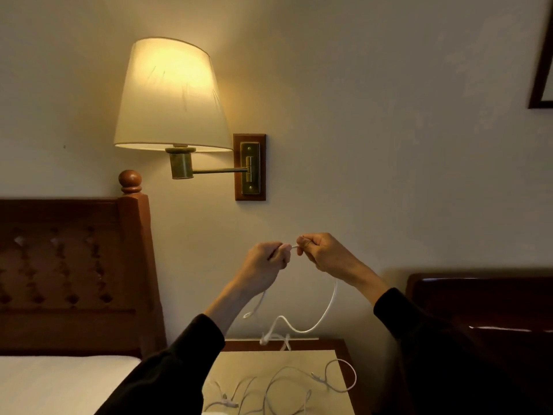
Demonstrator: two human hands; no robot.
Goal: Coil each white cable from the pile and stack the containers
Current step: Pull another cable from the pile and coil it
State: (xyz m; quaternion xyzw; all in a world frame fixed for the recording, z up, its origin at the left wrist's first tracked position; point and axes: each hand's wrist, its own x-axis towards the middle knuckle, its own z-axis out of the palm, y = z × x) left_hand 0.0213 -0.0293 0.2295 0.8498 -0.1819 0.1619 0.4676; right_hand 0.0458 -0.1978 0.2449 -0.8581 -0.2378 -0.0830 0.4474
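Both hands are raised in front of the wall, close together, each gripping the same white cable (324,314). My left hand (266,260) has its fingers curled round one part of it; a short loose end hangs below that wrist. My right hand (321,253) pinches the cable near its tip, and a long loop droops from it down to the nightstand (341,347). Several more white cables (284,387) lie tangled on the nightstand's top. No containers are in view.
A lit wall lamp (170,94) on a brass arm hangs above the hands. A wooden headboard (71,265) and white bed (59,381) are at left. A dark wooden piece of furniture (484,310) stands at right, a picture frame (541,61) at the top right.
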